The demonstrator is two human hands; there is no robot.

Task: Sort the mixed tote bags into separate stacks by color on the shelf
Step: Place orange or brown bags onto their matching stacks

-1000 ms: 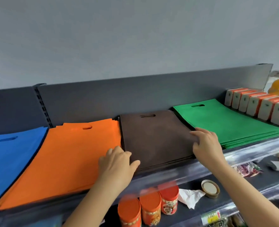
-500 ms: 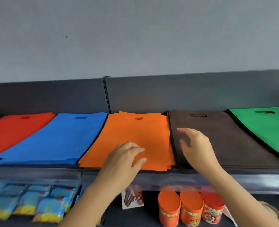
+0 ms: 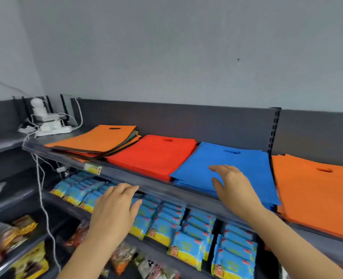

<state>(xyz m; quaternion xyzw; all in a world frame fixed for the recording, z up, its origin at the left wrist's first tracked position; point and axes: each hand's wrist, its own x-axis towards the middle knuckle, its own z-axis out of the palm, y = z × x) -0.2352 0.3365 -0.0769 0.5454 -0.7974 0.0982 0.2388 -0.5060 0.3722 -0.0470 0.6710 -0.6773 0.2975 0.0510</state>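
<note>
Two hands out, both empty. Right hand [image 3: 233, 188]: fingers spread and nearly straight, thumb apart, hovering low over the near corner of the blue stack [image 3: 217, 156], perhaps brushing it; cannot tell for sure. Left hand [image 3: 116, 206]: fingers loosely bent, palm down, in front of the shelf edge [image 3: 166, 189] and lower than the bags, gripping nothing.

Outward from there: blue stack flanked by a red stack [image 3: 154, 156] on its left and an orange stack [image 3: 315, 190] on its right, each of one colour, lying flat side by side on the shelf. Further left, at the shelf's end, the mixed pile [image 3: 98, 140]: orange bag on top, with green, black and red edges fanned out beneath, well apart from both hands. Behind it, a power strip [image 3: 52, 127] with white cables; on the lower shelf, rows of blue snack packets [image 3: 166, 228].

Judging by that layout: sorting well along but unfinished, hands between bags. Next move probably calls for reaching left to the mixed pile, pinching only the top orange bag at an edge or through its handle slot, peeling it clear without dragging the layers below, then carrying it right past red and blue to the orange stack and squaring it there. Thin, limp fabric, likely to cling and slide, so worth steadying the pile with the other hand.
</note>
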